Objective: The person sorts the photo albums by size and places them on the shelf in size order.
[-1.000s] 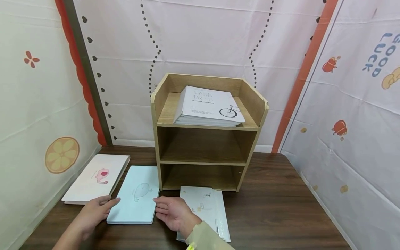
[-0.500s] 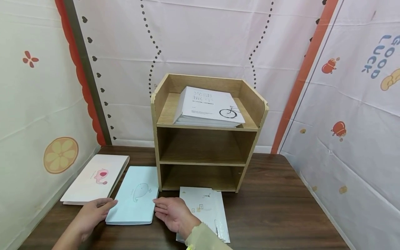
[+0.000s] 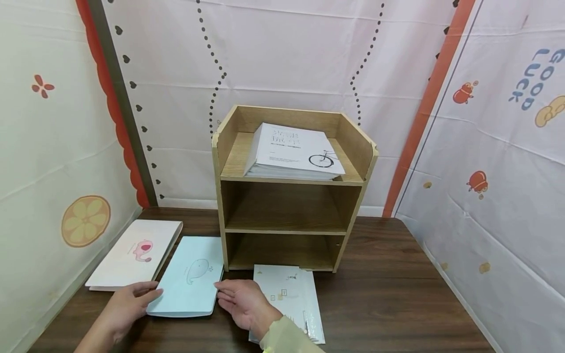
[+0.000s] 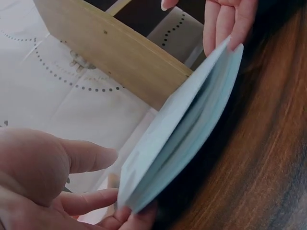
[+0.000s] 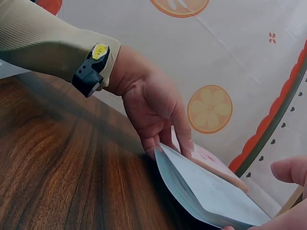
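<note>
A light blue notebook (image 3: 190,279) with a line-drawn whale on its cover lies left of the shelf, between my two hands. My left hand (image 3: 130,305) is at its near left edge; in the left wrist view its fingertips reach under that edge, while the thumb (image 4: 93,157) points over the cover, apart from it. On the opposite side, the extended fingers of my right hand (image 3: 244,301) touch the right edge. Seen from the left wrist, the covers are slightly parted and pages (image 4: 192,129) show between them. Parts of the left fingers are hidden beneath the notebook.
Farther left lies a white notebook (image 3: 128,252) with a pink elephant. A wooden shelf (image 3: 287,229) stands at the back, bearing thick white books (image 3: 300,147) on top. Thin white booklets (image 3: 287,294) lie before it, partly under my right forearm. Patterned cloth (image 3: 287,54) surrounds the table (image 3: 388,294).
The light blue notebook has shifted slightly left, and both hands have moved with it. The other books and the shelf have stayed put.
</note>
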Demonstrator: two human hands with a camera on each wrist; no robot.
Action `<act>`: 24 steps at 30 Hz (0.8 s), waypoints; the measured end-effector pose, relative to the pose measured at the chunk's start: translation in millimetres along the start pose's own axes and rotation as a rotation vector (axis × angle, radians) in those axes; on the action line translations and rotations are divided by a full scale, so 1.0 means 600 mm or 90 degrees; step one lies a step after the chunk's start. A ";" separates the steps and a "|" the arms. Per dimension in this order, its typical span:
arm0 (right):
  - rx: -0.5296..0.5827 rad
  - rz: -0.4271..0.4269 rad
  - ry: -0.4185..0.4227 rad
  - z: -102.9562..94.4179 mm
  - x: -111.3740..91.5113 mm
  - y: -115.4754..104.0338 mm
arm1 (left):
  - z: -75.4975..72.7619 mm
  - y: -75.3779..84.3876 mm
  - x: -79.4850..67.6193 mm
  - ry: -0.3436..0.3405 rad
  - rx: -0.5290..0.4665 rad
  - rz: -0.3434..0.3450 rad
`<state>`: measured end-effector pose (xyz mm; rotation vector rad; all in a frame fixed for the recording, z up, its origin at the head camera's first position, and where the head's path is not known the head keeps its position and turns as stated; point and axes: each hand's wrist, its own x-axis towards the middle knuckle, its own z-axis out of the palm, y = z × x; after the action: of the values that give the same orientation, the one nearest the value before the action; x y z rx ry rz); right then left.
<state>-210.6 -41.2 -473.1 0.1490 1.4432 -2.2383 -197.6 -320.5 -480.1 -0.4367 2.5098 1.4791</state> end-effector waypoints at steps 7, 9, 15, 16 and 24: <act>0.002 -0.009 0.022 0.006 -0.001 0.005 | 0.005 -0.009 0.007 0.019 -0.032 0.011; 0.002 -0.014 0.029 0.009 0.000 0.005 | 0.007 -0.010 0.008 0.024 -0.051 0.019; 0.001 -0.031 0.024 0.018 0.005 0.010 | 0.014 -0.012 0.005 0.043 -0.088 0.034; 0.004 -0.035 0.026 0.020 0.007 0.012 | 0.015 -0.012 0.005 0.045 -0.098 0.032; 0.021 -0.070 0.061 0.040 0.015 0.026 | 0.024 -0.015 0.003 0.016 -0.245 0.024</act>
<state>-208.1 -70.3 -478.5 0.1955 1.4985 -2.3727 -195.8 -312.2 -495.2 -0.4696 2.2575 1.9903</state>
